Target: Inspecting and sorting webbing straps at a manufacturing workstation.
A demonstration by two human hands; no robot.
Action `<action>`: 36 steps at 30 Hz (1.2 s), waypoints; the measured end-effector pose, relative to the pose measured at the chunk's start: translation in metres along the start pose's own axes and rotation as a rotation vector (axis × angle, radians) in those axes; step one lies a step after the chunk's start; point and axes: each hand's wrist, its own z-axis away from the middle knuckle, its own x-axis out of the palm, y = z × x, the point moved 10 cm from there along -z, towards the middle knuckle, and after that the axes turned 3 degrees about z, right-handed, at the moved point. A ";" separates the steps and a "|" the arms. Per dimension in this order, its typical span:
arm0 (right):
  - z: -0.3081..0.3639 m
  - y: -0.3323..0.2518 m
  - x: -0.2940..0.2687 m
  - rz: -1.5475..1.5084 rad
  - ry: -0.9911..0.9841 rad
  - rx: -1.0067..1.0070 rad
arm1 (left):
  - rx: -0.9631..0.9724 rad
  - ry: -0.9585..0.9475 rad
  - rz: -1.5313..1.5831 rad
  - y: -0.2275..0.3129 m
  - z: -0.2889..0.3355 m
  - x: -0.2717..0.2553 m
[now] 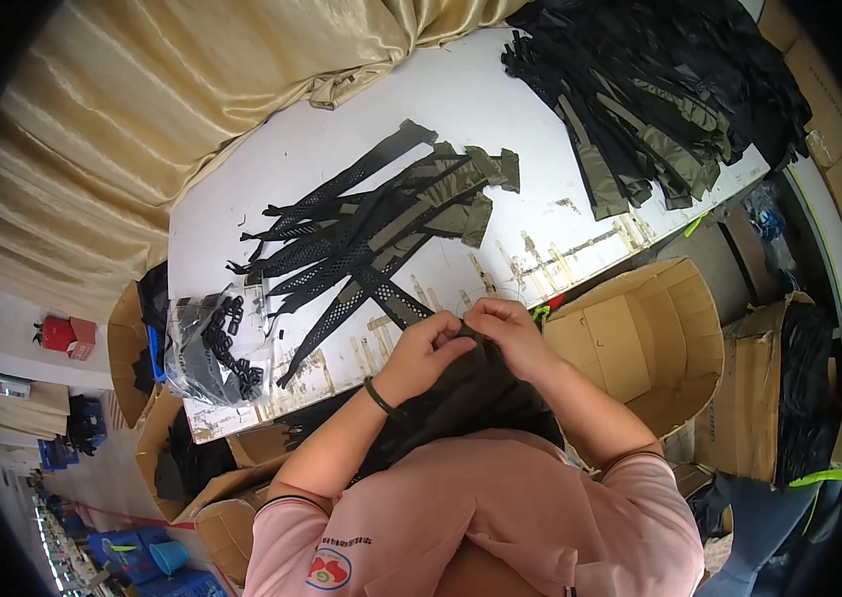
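My left hand [428, 356] and my right hand [513, 336] are close together at the table's near edge, fingers closed in a pinch. Between them is the end of a dark fabric strap [471, 330], mostly covered by my fingers. Dark fabric [481, 388] hangs below the hands and over my lap. Just beyond, a loose pile of black mesh and olive straps [351, 234] lies fanned out on the white table [282, 149]. One mesh strap [388, 296] reaches almost to my left hand.
A clear plastic bag [187, 348] with small black plastic pieces [227, 343] sits at the table's left corner. More olive and black straps [630, 119] are heaped far right. An open cardboard box [640, 343] stands right of my hands; another box [739, 398] is beyond it. A gold curtain [142, 99] borders the table.
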 end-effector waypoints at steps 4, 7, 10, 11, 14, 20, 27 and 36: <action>0.008 -0.009 0.003 -0.077 -0.181 0.035 | -0.052 0.010 0.546 0.000 -0.004 -0.008; 0.022 0.004 0.017 -0.023 -0.341 0.161 | 0.001 0.048 0.600 -0.002 -0.005 -0.018; 0.029 -0.002 0.032 -0.232 -0.377 0.150 | 0.093 0.072 0.557 0.001 -0.006 -0.022; 0.031 -0.005 0.036 -0.234 -0.377 0.150 | 0.140 0.095 0.481 0.002 -0.006 -0.025; 0.028 -0.009 0.023 -0.307 -0.175 0.178 | 0.131 0.101 0.487 0.009 -0.007 -0.025; 0.036 -0.060 0.007 0.834 0.192 -0.522 | 0.023 -0.047 0.190 0.021 -0.004 -0.005; 0.028 -0.064 0.002 0.515 0.120 -0.386 | -0.236 0.112 0.383 -0.025 -0.005 -0.018; 0.010 -0.057 -0.005 0.254 0.102 -0.231 | -0.298 0.155 0.577 -0.020 -0.002 -0.020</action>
